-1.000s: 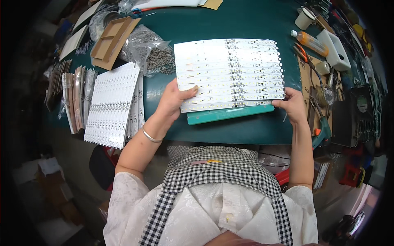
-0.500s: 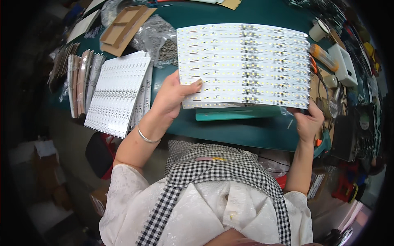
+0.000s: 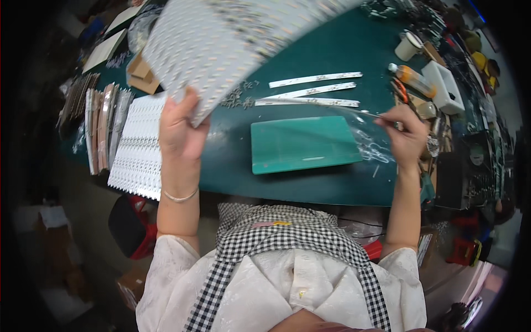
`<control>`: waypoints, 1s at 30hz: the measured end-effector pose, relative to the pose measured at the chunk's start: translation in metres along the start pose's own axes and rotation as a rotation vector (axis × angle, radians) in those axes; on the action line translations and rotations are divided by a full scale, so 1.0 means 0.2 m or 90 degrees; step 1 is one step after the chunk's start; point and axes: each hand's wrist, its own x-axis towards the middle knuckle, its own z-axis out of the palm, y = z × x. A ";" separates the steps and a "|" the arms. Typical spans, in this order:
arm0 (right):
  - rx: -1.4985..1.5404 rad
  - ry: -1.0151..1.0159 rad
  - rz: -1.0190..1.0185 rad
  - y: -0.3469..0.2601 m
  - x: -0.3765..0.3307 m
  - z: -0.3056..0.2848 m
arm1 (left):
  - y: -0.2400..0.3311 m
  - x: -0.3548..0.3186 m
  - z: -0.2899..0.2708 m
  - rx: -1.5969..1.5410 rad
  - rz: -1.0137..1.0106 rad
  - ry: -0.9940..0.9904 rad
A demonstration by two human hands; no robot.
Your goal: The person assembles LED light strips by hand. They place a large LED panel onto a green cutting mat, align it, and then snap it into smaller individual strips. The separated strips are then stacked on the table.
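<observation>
your left fingers are closed on a corner of the white, component-dotted rectangular panel, slanting above the dark green worktop; your right fingers pinch a thin, blurred pale strip. a flat green rectangular block lies nearer you. below, a black-and-red chair stands on grey floor.

Electronics workshop: by the left edge of a dark green worktop, flat white circuit panels are resting; by its right edge, orange-handled hand tool is lying; between, narrow white circuit strips.
</observation>
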 end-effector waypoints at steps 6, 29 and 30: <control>0.024 -0.078 0.366 0.57 -0.12 0.21 | 0.02 -0.03 -0.07 0.064 0.076 0.033; 0.390 -0.126 0.544 0.19 -0.20 0.01 | -0.41 -0.26 -0.07 0.450 -0.188 -0.125; 0.394 -0.114 0.536 0.21 -0.19 0.03 | -0.41 -0.26 -0.07 0.466 -0.184 -0.114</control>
